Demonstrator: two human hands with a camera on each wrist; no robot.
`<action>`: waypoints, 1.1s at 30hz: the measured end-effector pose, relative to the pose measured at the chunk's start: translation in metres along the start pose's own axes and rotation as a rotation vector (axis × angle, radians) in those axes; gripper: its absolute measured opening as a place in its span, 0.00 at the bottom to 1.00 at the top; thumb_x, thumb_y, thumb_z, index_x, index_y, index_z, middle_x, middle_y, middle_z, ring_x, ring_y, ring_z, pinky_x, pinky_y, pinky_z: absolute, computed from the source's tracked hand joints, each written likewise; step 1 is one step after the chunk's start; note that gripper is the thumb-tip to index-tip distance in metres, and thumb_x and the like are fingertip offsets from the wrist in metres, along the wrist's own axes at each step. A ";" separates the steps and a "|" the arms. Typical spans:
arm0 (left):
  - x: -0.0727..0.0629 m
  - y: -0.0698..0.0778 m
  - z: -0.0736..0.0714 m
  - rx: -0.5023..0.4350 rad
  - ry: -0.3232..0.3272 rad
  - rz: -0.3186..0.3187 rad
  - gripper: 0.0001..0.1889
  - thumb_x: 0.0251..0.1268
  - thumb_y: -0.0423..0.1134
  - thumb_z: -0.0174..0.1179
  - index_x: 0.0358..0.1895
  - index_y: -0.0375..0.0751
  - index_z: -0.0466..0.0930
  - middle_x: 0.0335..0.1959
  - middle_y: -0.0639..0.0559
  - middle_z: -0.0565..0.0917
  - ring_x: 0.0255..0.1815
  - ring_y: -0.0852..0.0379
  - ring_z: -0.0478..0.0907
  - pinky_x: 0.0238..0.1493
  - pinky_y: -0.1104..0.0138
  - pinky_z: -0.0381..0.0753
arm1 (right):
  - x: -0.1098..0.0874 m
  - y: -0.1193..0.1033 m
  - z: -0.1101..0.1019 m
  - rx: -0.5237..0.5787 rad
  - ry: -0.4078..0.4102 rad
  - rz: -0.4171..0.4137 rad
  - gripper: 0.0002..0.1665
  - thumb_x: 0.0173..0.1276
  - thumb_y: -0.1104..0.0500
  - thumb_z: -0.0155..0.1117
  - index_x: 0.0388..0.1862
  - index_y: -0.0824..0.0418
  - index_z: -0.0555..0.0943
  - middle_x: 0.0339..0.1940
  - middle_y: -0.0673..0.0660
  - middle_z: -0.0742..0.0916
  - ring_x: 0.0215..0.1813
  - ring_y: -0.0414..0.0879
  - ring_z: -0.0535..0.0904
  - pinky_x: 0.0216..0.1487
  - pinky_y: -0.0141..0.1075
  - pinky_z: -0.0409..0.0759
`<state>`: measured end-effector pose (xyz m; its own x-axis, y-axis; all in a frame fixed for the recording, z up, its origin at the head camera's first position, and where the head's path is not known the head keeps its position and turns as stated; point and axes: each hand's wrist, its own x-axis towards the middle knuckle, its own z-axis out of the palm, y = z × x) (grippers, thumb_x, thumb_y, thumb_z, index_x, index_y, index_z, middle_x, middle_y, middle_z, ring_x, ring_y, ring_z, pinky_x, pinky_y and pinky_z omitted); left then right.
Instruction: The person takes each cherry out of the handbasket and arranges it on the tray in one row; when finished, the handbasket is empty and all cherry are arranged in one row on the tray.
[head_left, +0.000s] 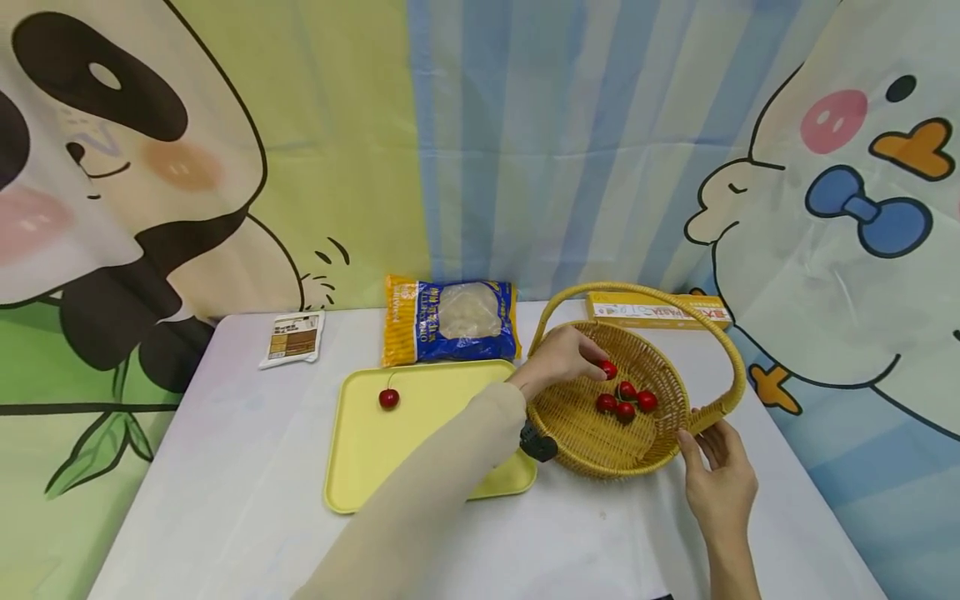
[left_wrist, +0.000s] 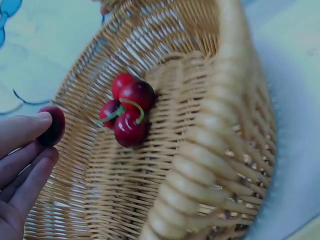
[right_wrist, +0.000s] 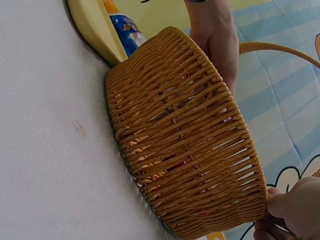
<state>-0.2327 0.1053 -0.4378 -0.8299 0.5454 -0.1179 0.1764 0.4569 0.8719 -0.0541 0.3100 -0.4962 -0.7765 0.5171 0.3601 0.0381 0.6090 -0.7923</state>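
A wicker basket [head_left: 645, 442] with an arched handle stands on the table, several red cherries [head_left: 626, 412] clustered on its bottom. My left hand [head_left: 558, 360] reaches over the rim and pinches one cherry [left_wrist: 52, 126] between thumb and fingertips, apart from the cluster. My right hand [head_left: 722, 479] grips the basket's rim near the foot of the handle; in the right wrist view its thumb lies against the woven edge. A single cherry [head_left: 388, 398] with a stem lies on the yellow tray [head_left: 341, 467], left of the basket and partly covered by my left sleeve.
Behind the tray lies a blue and yellow food packet [head_left: 468, 310]. A small white and brown sachet [head_left: 294, 337] is at the back left. Behind the basket sits a long yellow box [head_left: 660, 309]. A printed cloth curtain [head_left: 525, 150] closes off the table's back.
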 end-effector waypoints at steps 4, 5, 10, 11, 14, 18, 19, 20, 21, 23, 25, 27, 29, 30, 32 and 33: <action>-0.013 0.001 -0.008 -0.040 -0.013 0.036 0.15 0.63 0.40 0.76 0.53 0.51 0.92 0.45 0.60 0.92 0.47 0.64 0.85 0.47 0.67 0.86 | 0.001 0.001 0.000 0.005 0.008 -0.008 0.31 0.73 0.63 0.69 0.73 0.62 0.74 0.67 0.62 0.84 0.62 0.23 0.77 0.60 0.15 0.74; -0.017 0.001 -0.010 -0.047 -0.015 0.046 0.16 0.63 0.40 0.76 0.54 0.51 0.92 0.45 0.61 0.92 0.46 0.66 0.85 0.48 0.68 0.85 | 0.001 0.002 0.000 0.009 0.010 -0.009 0.31 0.73 0.63 0.69 0.73 0.62 0.74 0.66 0.62 0.84 0.61 0.23 0.77 0.60 0.15 0.74; -0.035 -0.003 -0.022 -0.077 -0.006 0.083 0.17 0.63 0.42 0.76 0.55 0.53 0.91 0.45 0.62 0.92 0.45 0.69 0.86 0.49 0.69 0.85 | 0.001 0.004 0.000 0.011 0.015 -0.016 0.30 0.73 0.63 0.69 0.73 0.63 0.75 0.66 0.62 0.85 0.60 0.21 0.76 0.60 0.14 0.74; -0.038 -0.003 -0.024 -0.077 -0.001 0.087 0.17 0.63 0.42 0.76 0.55 0.53 0.91 0.45 0.62 0.92 0.46 0.68 0.86 0.49 0.69 0.85 | 0.001 0.004 0.000 0.013 0.014 -0.016 0.30 0.73 0.63 0.69 0.73 0.62 0.75 0.66 0.63 0.84 0.60 0.21 0.76 0.59 0.14 0.74; -0.047 -0.005 -0.030 -0.079 0.006 0.083 0.16 0.63 0.42 0.76 0.55 0.55 0.91 0.46 0.63 0.92 0.48 0.67 0.86 0.50 0.68 0.85 | 0.001 0.005 0.000 0.013 0.011 -0.016 0.30 0.74 0.62 0.69 0.73 0.61 0.75 0.66 0.64 0.84 0.60 0.22 0.77 0.59 0.14 0.74; -0.056 -0.009 -0.036 -0.082 0.010 0.076 0.16 0.63 0.43 0.76 0.54 0.57 0.92 0.48 0.63 0.91 0.50 0.67 0.86 0.50 0.68 0.85 | 0.001 0.004 0.001 0.015 0.013 -0.017 0.31 0.73 0.62 0.69 0.73 0.61 0.75 0.66 0.63 0.84 0.60 0.22 0.77 0.59 0.14 0.74; -0.059 -0.009 -0.037 -0.089 0.010 0.077 0.16 0.63 0.42 0.76 0.53 0.57 0.92 0.48 0.63 0.92 0.49 0.67 0.86 0.49 0.68 0.86 | 0.001 0.004 0.001 0.013 0.014 -0.016 0.31 0.73 0.62 0.69 0.73 0.61 0.75 0.66 0.63 0.84 0.60 0.22 0.77 0.59 0.14 0.74; -0.061 -0.010 -0.038 -0.095 0.010 0.080 0.16 0.63 0.42 0.77 0.53 0.57 0.92 0.48 0.62 0.92 0.48 0.67 0.86 0.49 0.68 0.86 | 0.001 0.005 0.002 0.015 0.015 -0.016 0.31 0.73 0.62 0.69 0.73 0.61 0.75 0.66 0.64 0.84 0.61 0.23 0.77 0.59 0.14 0.74; -0.063 -0.011 -0.039 -0.103 0.011 0.082 0.16 0.62 0.42 0.77 0.54 0.56 0.92 0.48 0.62 0.92 0.47 0.67 0.86 0.48 0.69 0.86 | 0.001 0.004 0.002 0.013 0.016 -0.013 0.31 0.73 0.62 0.69 0.73 0.61 0.75 0.66 0.64 0.84 0.61 0.23 0.77 0.59 0.15 0.74; -0.068 -0.013 -0.041 -0.115 0.014 0.088 0.16 0.62 0.42 0.77 0.53 0.55 0.92 0.47 0.61 0.92 0.45 0.68 0.87 0.47 0.69 0.86 | 0.000 0.004 0.002 0.009 0.017 -0.008 0.31 0.73 0.62 0.69 0.73 0.61 0.75 0.66 0.63 0.84 0.61 0.24 0.77 0.60 0.15 0.74; -0.072 -0.015 -0.044 -0.110 0.020 0.094 0.16 0.62 0.42 0.77 0.54 0.55 0.92 0.47 0.61 0.92 0.44 0.69 0.87 0.46 0.70 0.86 | 0.000 0.004 0.002 0.004 0.017 -0.002 0.30 0.74 0.62 0.69 0.73 0.61 0.75 0.67 0.63 0.84 0.61 0.24 0.78 0.60 0.15 0.74; -0.077 -0.018 -0.048 -0.109 0.026 0.100 0.16 0.63 0.42 0.76 0.54 0.54 0.92 0.46 0.61 0.92 0.43 0.68 0.87 0.45 0.70 0.87 | 0.000 0.003 0.002 -0.001 0.017 0.000 0.30 0.74 0.61 0.69 0.73 0.61 0.75 0.67 0.63 0.84 0.61 0.24 0.77 0.60 0.15 0.74; -0.083 -0.022 -0.053 -0.100 0.037 0.101 0.16 0.63 0.42 0.76 0.54 0.54 0.92 0.46 0.61 0.92 0.43 0.68 0.87 0.45 0.69 0.86 | 0.000 0.003 0.002 -0.003 0.019 -0.003 0.30 0.74 0.62 0.68 0.73 0.61 0.75 0.66 0.64 0.84 0.60 0.22 0.77 0.60 0.15 0.74; -0.085 -0.024 -0.056 -0.100 0.042 0.100 0.16 0.63 0.42 0.76 0.54 0.54 0.92 0.46 0.60 0.92 0.43 0.67 0.87 0.45 0.69 0.87 | 0.000 0.003 0.002 -0.002 0.020 -0.008 0.30 0.74 0.62 0.69 0.73 0.62 0.75 0.66 0.64 0.84 0.60 0.21 0.76 0.60 0.14 0.74; -0.091 -0.029 -0.062 -0.109 0.059 0.096 0.15 0.63 0.42 0.76 0.53 0.54 0.92 0.46 0.60 0.92 0.43 0.65 0.88 0.45 0.67 0.87 | 0.001 0.002 0.002 0.005 0.025 -0.020 0.30 0.73 0.63 0.69 0.72 0.63 0.75 0.65 0.64 0.85 0.58 0.19 0.75 0.60 0.14 0.74; -0.094 -0.032 -0.065 -0.113 0.069 0.090 0.15 0.62 0.42 0.76 0.53 0.54 0.92 0.46 0.60 0.92 0.43 0.65 0.88 0.44 0.67 0.87 | 0.001 0.002 0.002 0.010 0.027 -0.026 0.30 0.73 0.63 0.69 0.72 0.63 0.75 0.65 0.64 0.85 0.58 0.19 0.75 0.60 0.14 0.74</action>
<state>-0.1947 -0.0065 -0.4231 -0.8486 0.5289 -0.0069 0.1943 0.3238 0.9260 -0.0557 0.3110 -0.4985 -0.7602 0.5172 0.3932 0.0121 0.6164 -0.7874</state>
